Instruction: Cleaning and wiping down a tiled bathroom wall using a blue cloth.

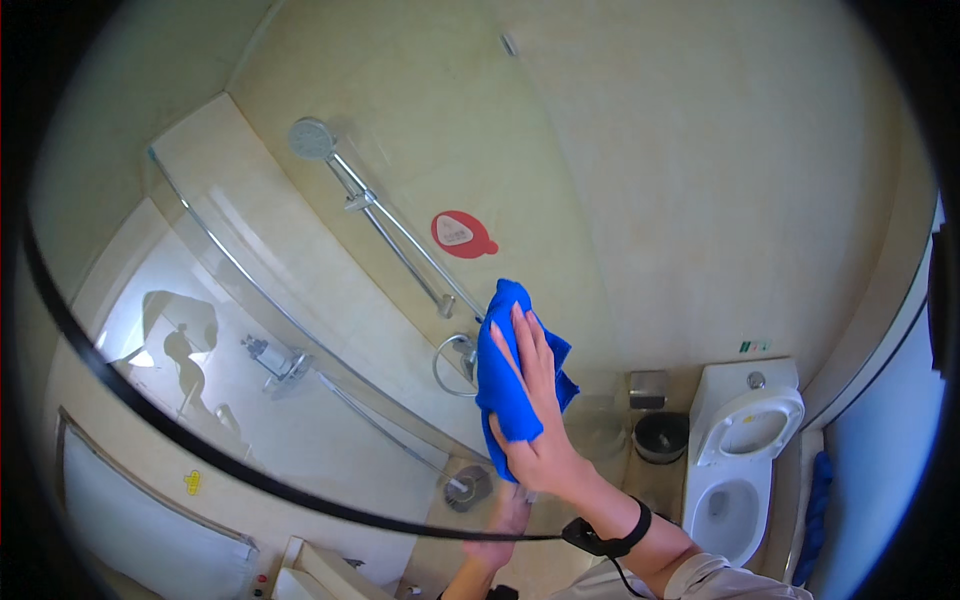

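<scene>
My right hand (536,405) holds a bright blue cloth (506,375). Its fingers lie stretched over the cloth, which seems to rest flat on a clear glass panel (577,247). Lower down, my left hand (499,525) is blurred and partly covered by my right hand and a black cable. A small shiny piece shows beside its fingers, but whether they grip it is not clear. Past the cloth, a chrome shower mixer with a looped hose (457,367) is partly hidden. Above it runs a chrome riser rail (405,251) with a round hand shower (311,139).
A black cable (300,484) crosses the view to a black wristband (604,532) on my right arm. At right stand a white toilet (727,517) with its lid raised and a black bin (660,437). A chrome rail (247,270) curves at left. A red sticker (463,234) bears writing.
</scene>
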